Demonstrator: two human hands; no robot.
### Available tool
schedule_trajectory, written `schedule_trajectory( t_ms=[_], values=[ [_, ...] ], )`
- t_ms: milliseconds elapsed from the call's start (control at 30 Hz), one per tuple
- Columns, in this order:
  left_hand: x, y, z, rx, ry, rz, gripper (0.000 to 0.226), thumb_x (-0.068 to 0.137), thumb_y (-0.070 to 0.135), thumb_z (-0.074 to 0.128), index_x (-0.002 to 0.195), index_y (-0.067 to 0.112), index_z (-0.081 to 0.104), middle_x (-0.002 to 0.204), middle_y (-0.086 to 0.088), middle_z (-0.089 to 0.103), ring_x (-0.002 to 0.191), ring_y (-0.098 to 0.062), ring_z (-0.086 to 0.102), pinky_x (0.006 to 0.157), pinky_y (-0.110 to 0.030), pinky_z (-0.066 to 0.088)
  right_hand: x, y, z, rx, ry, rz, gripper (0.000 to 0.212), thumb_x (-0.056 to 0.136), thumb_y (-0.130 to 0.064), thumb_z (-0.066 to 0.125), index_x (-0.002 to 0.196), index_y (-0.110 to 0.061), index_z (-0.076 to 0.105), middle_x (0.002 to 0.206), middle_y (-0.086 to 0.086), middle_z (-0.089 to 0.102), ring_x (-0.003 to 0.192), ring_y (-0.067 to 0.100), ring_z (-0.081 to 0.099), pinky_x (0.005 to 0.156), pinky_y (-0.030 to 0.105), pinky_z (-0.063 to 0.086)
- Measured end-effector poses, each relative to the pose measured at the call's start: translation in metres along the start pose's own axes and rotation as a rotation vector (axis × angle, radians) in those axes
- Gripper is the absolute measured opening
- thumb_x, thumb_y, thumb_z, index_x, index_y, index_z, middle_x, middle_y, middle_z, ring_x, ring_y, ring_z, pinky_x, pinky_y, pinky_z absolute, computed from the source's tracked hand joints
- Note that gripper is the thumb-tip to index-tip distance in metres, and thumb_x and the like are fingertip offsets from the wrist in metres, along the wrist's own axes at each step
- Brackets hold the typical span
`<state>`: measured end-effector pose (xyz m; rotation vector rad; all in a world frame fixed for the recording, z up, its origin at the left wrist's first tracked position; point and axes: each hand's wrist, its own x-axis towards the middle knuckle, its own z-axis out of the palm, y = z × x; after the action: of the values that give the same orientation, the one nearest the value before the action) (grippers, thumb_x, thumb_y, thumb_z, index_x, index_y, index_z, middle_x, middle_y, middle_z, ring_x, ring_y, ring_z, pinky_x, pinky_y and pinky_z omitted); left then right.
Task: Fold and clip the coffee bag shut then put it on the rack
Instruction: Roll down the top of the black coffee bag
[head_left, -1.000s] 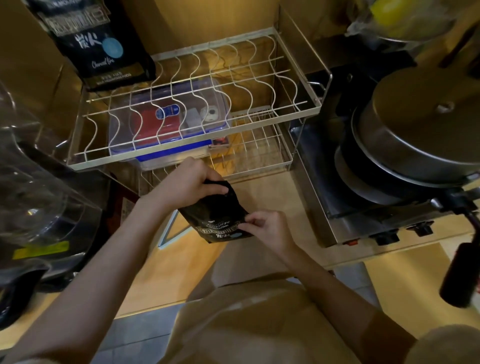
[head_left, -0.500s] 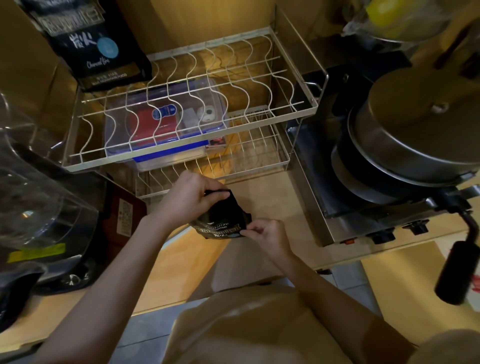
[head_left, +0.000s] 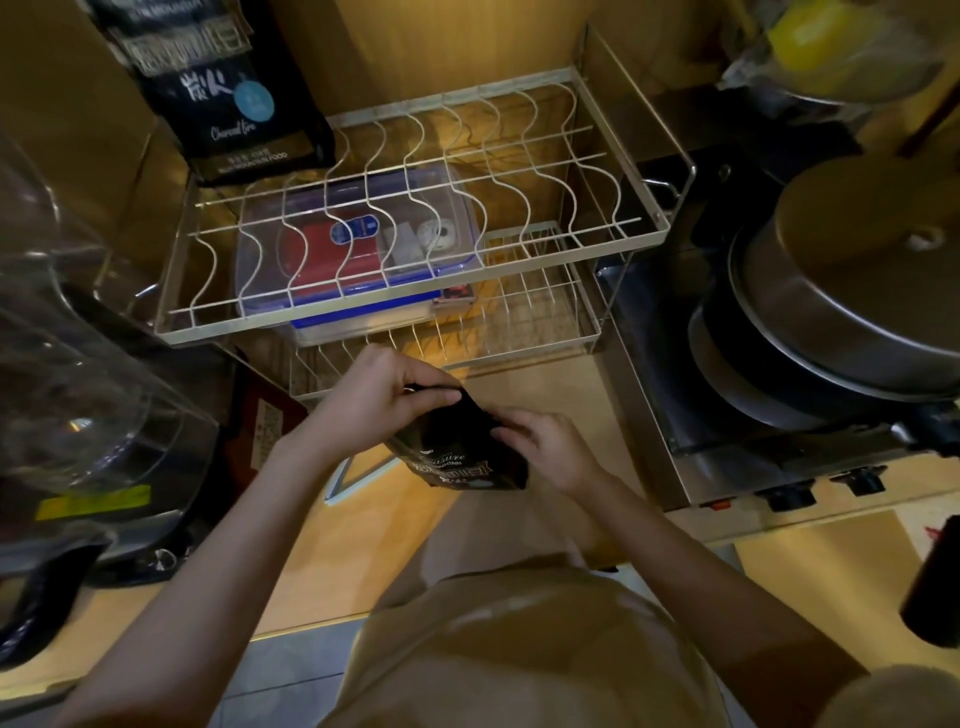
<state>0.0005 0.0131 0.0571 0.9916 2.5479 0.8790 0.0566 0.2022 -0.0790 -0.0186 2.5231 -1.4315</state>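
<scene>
A small black coffee bag (head_left: 460, 457) with pale lettering is held over the wooden counter, just in front of the wire rack (head_left: 415, 322). My left hand (head_left: 379, 397) pinches the bag's top edge, fingers curled over it. My right hand (head_left: 548, 447) grips the bag's right side, fingertips pressed on the upper part. The top of the bag is hidden under my fingers. No clip is visible. The rack has two tiers; its upper shelf is bare wire.
A larger black coffee bag (head_left: 223, 93) stands at the rack's back left corner. A clear box with a blue rim (head_left: 358, 249) sits on the lower tier. Glass jug (head_left: 78, 374) at left; stove with stacked pans (head_left: 831, 312) at right.
Both hands shifted slightly along the bag; the right hand moved up from the lower edge to the upper right side, and the bag's top is bent over more.
</scene>
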Motion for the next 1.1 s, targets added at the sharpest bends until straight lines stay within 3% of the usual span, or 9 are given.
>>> schedule_trajectory(
  t_ms=[67,133,300,467,667,900,1100],
  values=[
    [-0.001,-0.002,0.001,-0.028,0.04,-0.022,0.018,0.082,0.017,0.061,0.098,0.014,0.068,0.089,0.007,0.069,0.088,0.001,0.062,0.076,-0.012,0.051,0.003,0.005,0.004,-0.276,0.0,-0.027,0.028,0.093,-0.027,0.043,0.116,-0.02,0.057,0.105,0.015,0.069,0.097,0.029,0.064,0.085,0.041,0.051],
    [-0.002,-0.005,0.003,-0.055,0.085,-0.054,0.018,0.081,0.017,0.062,0.097,0.014,0.069,0.087,0.009,0.068,0.086,0.0,0.063,0.074,-0.011,0.051,0.001,0.004,0.007,-0.394,-0.074,-0.036,0.03,0.094,-0.028,0.04,0.118,-0.017,0.055,0.104,0.02,0.067,0.096,0.034,0.062,0.084,0.042,0.05],
    [-0.013,-0.011,0.007,-0.133,0.114,-0.098,0.017,0.081,0.017,0.061,0.096,0.016,0.07,0.089,0.008,0.069,0.088,-0.001,0.064,0.073,-0.015,0.054,-0.004,-0.003,0.009,-0.277,-0.115,-0.091,0.03,0.093,-0.026,0.045,0.117,-0.012,0.056,0.109,0.019,0.065,0.102,0.031,0.059,0.089,0.038,0.046],
    [-0.016,-0.009,0.01,-0.175,0.114,-0.104,0.016,0.082,0.015,0.061,0.095,0.016,0.07,0.089,0.008,0.07,0.088,-0.001,0.065,0.073,-0.021,0.055,-0.006,-0.006,0.016,-0.502,-0.133,-0.203,0.051,0.09,-0.037,0.029,0.115,0.0,0.053,0.1,0.027,0.065,0.092,0.04,0.061,0.08,0.047,0.051],
    [-0.019,-0.009,0.015,-0.191,0.081,-0.082,0.015,0.082,0.015,0.061,0.094,0.016,0.07,0.089,0.008,0.071,0.086,-0.002,0.065,0.075,-0.025,0.054,-0.003,-0.015,0.016,-0.594,-0.203,-0.136,0.037,0.091,-0.028,0.044,0.121,-0.005,0.047,0.109,0.025,0.064,0.098,0.04,0.059,0.084,0.045,0.047],
    [-0.018,-0.01,0.015,-0.18,0.053,-0.072,0.016,0.083,0.017,0.061,0.096,0.016,0.07,0.091,0.007,0.071,0.087,-0.001,0.065,0.076,-0.024,0.054,0.005,-0.022,0.015,-0.653,-0.214,-0.112,0.032,0.087,-0.028,0.047,0.103,-0.001,0.052,0.098,0.027,0.066,0.09,0.04,0.062,0.078,0.042,0.047],
    [-0.015,-0.008,0.018,-0.18,0.045,-0.068,0.019,0.082,0.021,0.059,0.097,0.016,0.069,0.094,0.004,0.072,0.09,-0.003,0.065,0.077,-0.022,0.053,0.004,-0.018,0.016,-0.555,-0.136,-0.044,0.027,0.084,-0.024,0.05,0.097,-0.003,0.059,0.093,0.026,0.068,0.086,0.038,0.063,0.072,0.038,0.049]
  ],
)
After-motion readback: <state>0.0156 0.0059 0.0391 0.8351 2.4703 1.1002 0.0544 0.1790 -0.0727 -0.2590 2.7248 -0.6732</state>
